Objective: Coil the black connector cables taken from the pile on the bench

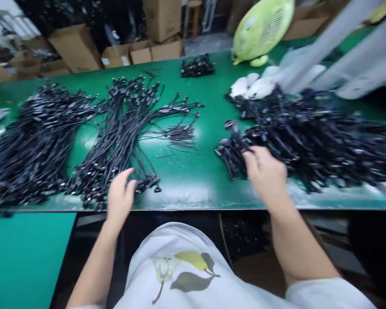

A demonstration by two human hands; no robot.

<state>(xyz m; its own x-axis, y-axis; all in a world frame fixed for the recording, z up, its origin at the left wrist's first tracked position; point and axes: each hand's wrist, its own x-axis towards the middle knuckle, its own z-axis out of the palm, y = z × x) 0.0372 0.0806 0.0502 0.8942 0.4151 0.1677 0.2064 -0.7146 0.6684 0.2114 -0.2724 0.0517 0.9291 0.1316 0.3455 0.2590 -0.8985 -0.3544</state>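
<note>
My left hand (119, 196) is at the near end of a pile of thin black cords (116, 141) with small end fittings. Its thumb and forefinger stand apart, with nothing visible between them; the other fingers are hidden. On the right, my right hand (267, 174) has its fingers closed on a black strap piece (236, 134), whose rounded end points away from me. Motion blur softens that piece. Under and beside this hand lies a large heap of black straps (315, 137), with a smaller bunch (228, 156) at its left edge.
Another cord pile (35, 137) covers the left of the green table (193, 184). A short bundle of thin black pieces (183, 134) lies mid-table, a black stack (197, 66) at the back. A green fan (263, 30) and pale posts (328, 43) stand at back right; cardboard boxes (77, 47) behind.
</note>
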